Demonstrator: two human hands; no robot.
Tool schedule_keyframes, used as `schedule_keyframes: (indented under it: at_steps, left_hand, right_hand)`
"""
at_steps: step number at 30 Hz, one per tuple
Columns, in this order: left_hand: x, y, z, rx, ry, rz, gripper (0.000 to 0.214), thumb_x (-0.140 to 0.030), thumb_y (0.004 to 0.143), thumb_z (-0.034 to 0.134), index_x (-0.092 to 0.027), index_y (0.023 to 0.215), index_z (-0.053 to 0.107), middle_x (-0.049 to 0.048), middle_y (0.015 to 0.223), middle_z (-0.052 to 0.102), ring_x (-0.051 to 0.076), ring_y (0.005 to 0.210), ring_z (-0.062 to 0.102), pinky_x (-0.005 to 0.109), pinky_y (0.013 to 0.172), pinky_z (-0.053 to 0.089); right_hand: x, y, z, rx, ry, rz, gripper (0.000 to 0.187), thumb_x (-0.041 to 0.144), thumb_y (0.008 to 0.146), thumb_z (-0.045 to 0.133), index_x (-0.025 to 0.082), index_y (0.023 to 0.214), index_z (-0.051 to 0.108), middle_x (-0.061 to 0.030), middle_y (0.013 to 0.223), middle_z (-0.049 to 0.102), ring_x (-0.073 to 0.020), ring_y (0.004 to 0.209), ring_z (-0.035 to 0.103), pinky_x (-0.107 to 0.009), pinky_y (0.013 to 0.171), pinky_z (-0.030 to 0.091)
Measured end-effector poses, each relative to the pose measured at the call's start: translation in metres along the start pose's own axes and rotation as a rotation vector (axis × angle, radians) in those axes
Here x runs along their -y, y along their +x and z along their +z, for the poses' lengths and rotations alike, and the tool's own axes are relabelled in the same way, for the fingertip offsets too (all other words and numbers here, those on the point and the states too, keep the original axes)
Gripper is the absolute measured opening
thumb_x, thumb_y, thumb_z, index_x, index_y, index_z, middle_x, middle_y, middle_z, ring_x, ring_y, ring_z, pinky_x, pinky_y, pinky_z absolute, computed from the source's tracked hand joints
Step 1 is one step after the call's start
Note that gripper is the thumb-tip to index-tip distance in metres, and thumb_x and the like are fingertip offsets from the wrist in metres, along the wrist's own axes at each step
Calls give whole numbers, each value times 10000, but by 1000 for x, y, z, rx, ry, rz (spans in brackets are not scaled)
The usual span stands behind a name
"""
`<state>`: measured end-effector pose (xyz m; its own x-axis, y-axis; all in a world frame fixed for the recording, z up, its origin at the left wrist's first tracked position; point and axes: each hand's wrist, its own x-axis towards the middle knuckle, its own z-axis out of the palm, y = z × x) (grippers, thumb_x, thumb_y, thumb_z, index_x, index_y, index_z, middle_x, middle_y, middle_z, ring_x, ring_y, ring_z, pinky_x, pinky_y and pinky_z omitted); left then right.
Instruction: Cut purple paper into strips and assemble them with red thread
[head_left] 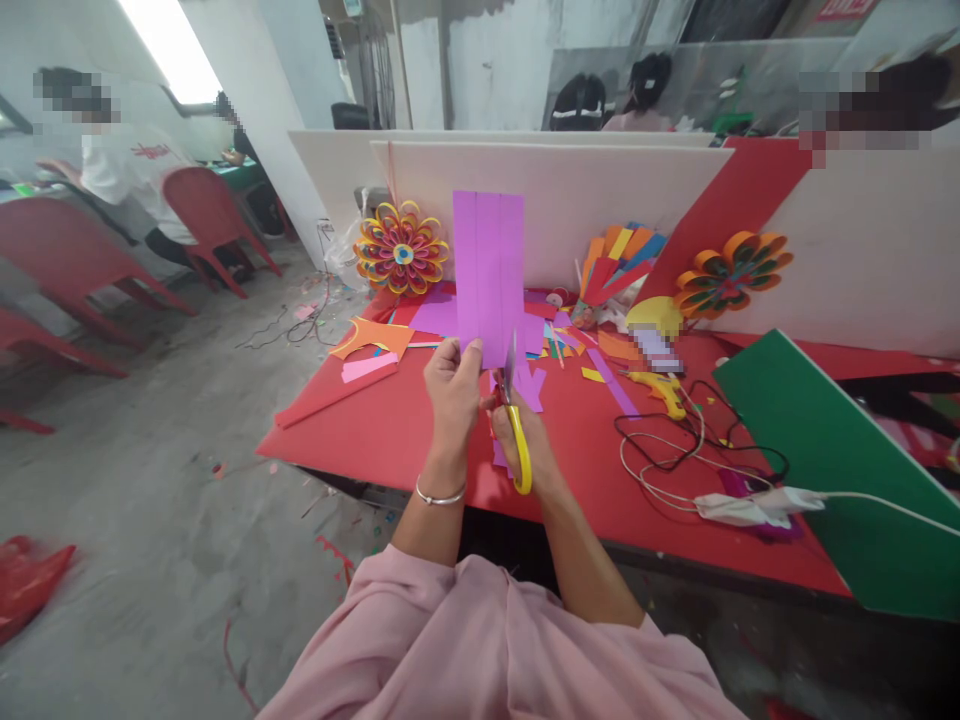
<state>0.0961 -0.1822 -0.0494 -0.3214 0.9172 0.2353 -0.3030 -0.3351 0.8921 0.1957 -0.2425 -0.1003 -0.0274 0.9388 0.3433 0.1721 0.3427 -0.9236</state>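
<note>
My left hand (454,385) pinches the lower edge of a purple paper sheet (487,260), held upright above the red-covered table. Two thin vertical lines run down the sheet. In my right hand (525,430) is a pair of scissors with yellow handles (519,450). One blade points up at the sheet's lower right edge; I cannot tell whether it is in the paper. Purple paper scraps (531,388) lie just behind and below my hands.
Paper-loop flowers stand at the left (403,252) and right (731,275). A yellow glue gun (664,390), white and dark cables, a power strip (750,505) and a green board (847,470) occupy the right side. White panels (600,190) rise behind. A seated person (135,170) is far left.
</note>
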Motion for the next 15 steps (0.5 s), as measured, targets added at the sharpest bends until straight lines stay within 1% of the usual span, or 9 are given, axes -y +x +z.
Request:
schedule_keyframes:
  at_steps: [4, 9, 15]
  left_hand:
    - [2, 2, -2, 0, -2, 4, 355, -362, 834, 754, -205, 675, 477, -64, 650, 474, 69, 598, 458, 191, 605, 457]
    - [6, 5, -3, -9, -8, -9, 335, -358, 826, 759, -204, 677, 502, -63, 648, 492, 68, 590, 466, 189, 594, 441]
    - [8, 6, -4, -9, 1, -21, 310, -345, 837, 762, -203, 684, 533, -60, 644, 511, 74, 588, 485, 194, 590, 437]
  right_hand:
    - [-2, 1, 3, -8, -1, -1, 546, 586, 1001, 544, 239, 1418, 607, -65, 1033, 687, -200, 816, 615, -351, 767, 541]
    - [-12, 1, 6, -2, 31, 3, 541, 630, 1002, 542, 234, 1361, 625, -81, 1091, 690, -215, 899, 645, -385, 860, 566]
    - [-22, 2, 8, 4, 48, 24, 556, 668, 1000, 536, 252, 1354, 644, -79, 1084, 687, -223, 938, 667, -389, 873, 594]
